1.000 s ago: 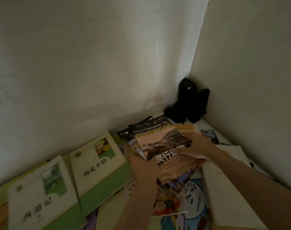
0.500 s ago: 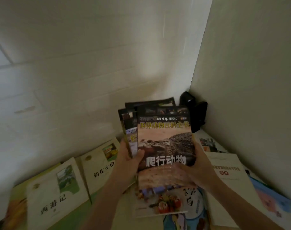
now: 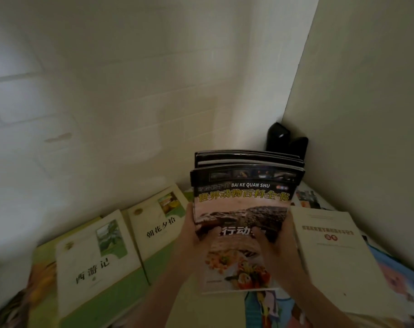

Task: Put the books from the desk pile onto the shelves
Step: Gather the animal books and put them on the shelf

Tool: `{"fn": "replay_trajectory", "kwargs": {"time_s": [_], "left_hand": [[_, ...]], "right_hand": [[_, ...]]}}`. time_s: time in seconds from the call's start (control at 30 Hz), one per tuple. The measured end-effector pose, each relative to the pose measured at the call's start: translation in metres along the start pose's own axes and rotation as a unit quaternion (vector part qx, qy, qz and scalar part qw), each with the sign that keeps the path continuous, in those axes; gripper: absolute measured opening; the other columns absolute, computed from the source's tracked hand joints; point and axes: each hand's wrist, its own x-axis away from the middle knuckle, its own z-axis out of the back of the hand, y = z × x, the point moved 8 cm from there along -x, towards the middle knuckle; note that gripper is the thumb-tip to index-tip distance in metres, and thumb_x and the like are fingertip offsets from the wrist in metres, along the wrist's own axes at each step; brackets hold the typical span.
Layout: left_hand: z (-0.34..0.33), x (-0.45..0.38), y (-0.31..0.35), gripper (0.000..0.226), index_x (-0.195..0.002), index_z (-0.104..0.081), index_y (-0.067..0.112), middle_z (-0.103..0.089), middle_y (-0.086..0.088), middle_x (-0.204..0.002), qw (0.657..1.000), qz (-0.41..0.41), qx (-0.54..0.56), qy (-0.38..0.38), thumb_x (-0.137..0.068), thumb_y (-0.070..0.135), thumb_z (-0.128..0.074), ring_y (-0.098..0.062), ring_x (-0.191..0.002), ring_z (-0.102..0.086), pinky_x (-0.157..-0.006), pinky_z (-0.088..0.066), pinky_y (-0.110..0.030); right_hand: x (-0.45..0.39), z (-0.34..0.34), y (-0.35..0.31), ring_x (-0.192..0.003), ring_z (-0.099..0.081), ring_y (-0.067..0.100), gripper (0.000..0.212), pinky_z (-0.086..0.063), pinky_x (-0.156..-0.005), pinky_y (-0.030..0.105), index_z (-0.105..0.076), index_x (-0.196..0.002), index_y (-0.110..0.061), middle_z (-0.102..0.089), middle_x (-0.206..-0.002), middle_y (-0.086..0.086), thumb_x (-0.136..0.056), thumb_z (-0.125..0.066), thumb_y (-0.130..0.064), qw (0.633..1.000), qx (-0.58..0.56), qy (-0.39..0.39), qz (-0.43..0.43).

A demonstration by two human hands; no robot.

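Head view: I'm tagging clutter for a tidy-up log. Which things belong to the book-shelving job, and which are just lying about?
Job:
stack of animal encyclopedias, gripped upright by left hand and right hand
two white-and-green books flat on the desk
cream booklet
food-cover book

Lying about:
black objects in the corner

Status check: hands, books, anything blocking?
Left hand and right hand grip the stack of animal books upright. More books flat on desk. Nothing blocking; shelves out of view.

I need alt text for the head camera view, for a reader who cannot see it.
Two hands, the left hand and the right hand, hold a stack of animal books upright above a desk covered with more books, in a corner between pale walls. Two black objects stand in the corner behind.
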Motion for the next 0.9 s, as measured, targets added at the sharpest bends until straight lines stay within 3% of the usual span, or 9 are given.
{"fn": "replay_trajectory", "kwargs": {"time_s": [0.1, 0.2, 0.3, 0.4, 0.47, 0.53, 0.6, 0.67, 0.9], "left_hand": [[0.001, 0.008, -0.010, 0.062, -0.135, -0.035, 0.028, -0.065, 0.011, -0.112, 1.000, 0.019, 0.010, 0.009, -0.088, 0.002, -0.064, 0.002, -0.098, -0.066, -0.077, -0.053, -0.016], [-0.006, 0.015, -0.028, 0.052, -0.112, -0.035, 0.044, -0.059, 0.016, -0.112, 0.998, 0.057, 0.003, 0.007, -0.092, 0.003, -0.059, 0.001, -0.102, -0.064, -0.079, -0.054, -0.022], [-0.003, 0.023, -0.023, 0.050, -0.120, -0.032, 0.045, -0.057, 0.011, -0.119, 0.999, 0.041, -0.003, 0.024, -0.095, 0.011, -0.058, -0.004, -0.106, -0.061, -0.089, -0.054, -0.030], [0.020, 0.036, 0.019, 0.041, -0.118, -0.040, 0.034, -0.060, 0.009, -0.114, 0.997, -0.018, -0.004, 0.072, -0.093, 0.008, -0.060, -0.008, -0.102, -0.064, -0.077, -0.054, -0.020], [0.046, 0.045, 0.063, 0.048, -0.125, -0.040, 0.033, -0.063, 0.008, -0.114, 0.992, -0.067, -0.005, 0.102, -0.091, 0.007, -0.062, -0.006, -0.098, -0.066, -0.073, -0.056, -0.021], [0.082, 0.057, 0.114, 0.048, -0.125, -0.041, 0.036, -0.065, 0.003, -0.110, 0.984, -0.114, -0.021, 0.135, -0.092, 0.008, -0.062, -0.015, -0.089, -0.068, -0.070, -0.059, -0.032], [0.123, 0.078, 0.164, 0.043, -0.130, -0.042, 0.027, -0.064, -0.002, -0.111, 0.974, -0.159, -0.028, 0.159, -0.093, 0.011, -0.058, -0.024, -0.091, -0.067, -0.072, -0.059, -0.041], [0.167, 0.113, 0.205, 0.041, -0.134, -0.042, 0.021, -0.064, 0.000, -0.115, 0.962, -0.192, -0.037, 0.189, -0.095, 0.016, -0.056, -0.019, -0.097, -0.065, -0.077, -0.056, -0.035], [0.333, 0.305, 0.281, 0.030, -0.119, -0.052, 0.015, -0.068, -0.009, -0.113, 0.879, -0.250, -0.072, 0.401, -0.090, 0.018, -0.058, -0.027, -0.106, -0.066, -0.088, -0.055, -0.051]], "right_hand": [[0.009, -0.004, 0.005, -0.114, -0.055, -0.004, 0.071, -0.052, -0.093, 0.024, -0.011, -0.147, -0.031, -0.050, -0.133, -0.007, -0.094, -0.057, -0.017, 0.999, 0.027, -0.030, 0.009], [0.020, -0.008, 0.006, -0.113, -0.042, -0.024, 0.075, -0.042, -0.085, 0.001, 0.002, -0.138, -0.051, -0.033, -0.138, -0.030, -0.097, -0.051, -0.017, 0.999, 0.008, -0.035, 0.018], [0.025, -0.009, -0.009, -0.108, -0.037, -0.032, 0.073, -0.040, -0.081, -0.002, 0.001, -0.127, -0.060, -0.026, -0.129, -0.042, -0.098, -0.049, -0.015, 0.999, 0.009, -0.030, 0.031], [0.028, -0.016, -0.057, -0.130, -0.042, -0.005, 0.072, -0.046, -0.102, 0.025, -0.006, -0.148, -0.045, -0.037, -0.145, -0.024, -0.097, -0.052, -0.024, 0.995, 0.020, -0.048, 0.083], [0.028, -0.027, -0.110, -0.121, -0.049, -0.007, 0.062, -0.048, -0.092, 0.016, -0.018, -0.141, -0.044, -0.046, -0.132, -0.034, -0.098, -0.050, -0.014, 0.989, 0.008, -0.069, 0.131], [0.033, -0.042, -0.175, -0.112, -0.056, -0.004, 0.055, -0.049, -0.083, 0.011, -0.025, -0.136, -0.037, -0.054, -0.121, -0.025, -0.098, -0.050, -0.006, 0.979, 0.018, -0.071, 0.192], [0.043, -0.067, -0.229, -0.109, -0.059, 0.002, 0.051, -0.053, -0.084, 0.021, -0.026, -0.139, -0.022, -0.056, -0.118, -0.019, -0.097, -0.051, -0.007, 0.966, 0.017, -0.088, 0.241], [0.063, -0.103, -0.276, -0.103, -0.062, 0.004, 0.052, -0.055, -0.083, 0.029, -0.024, -0.139, -0.014, -0.057, -0.109, -0.026, -0.097, -0.052, -0.007, 0.952, 0.005, -0.121, 0.281], [0.203, -0.261, -0.393, -0.088, -0.065, -0.007, 0.043, -0.051, -0.072, 0.011, -0.029, -0.129, -0.023, -0.062, -0.103, -0.034, -0.095, -0.051, -0.008, 0.867, -0.066, -0.302, 0.391]]}}
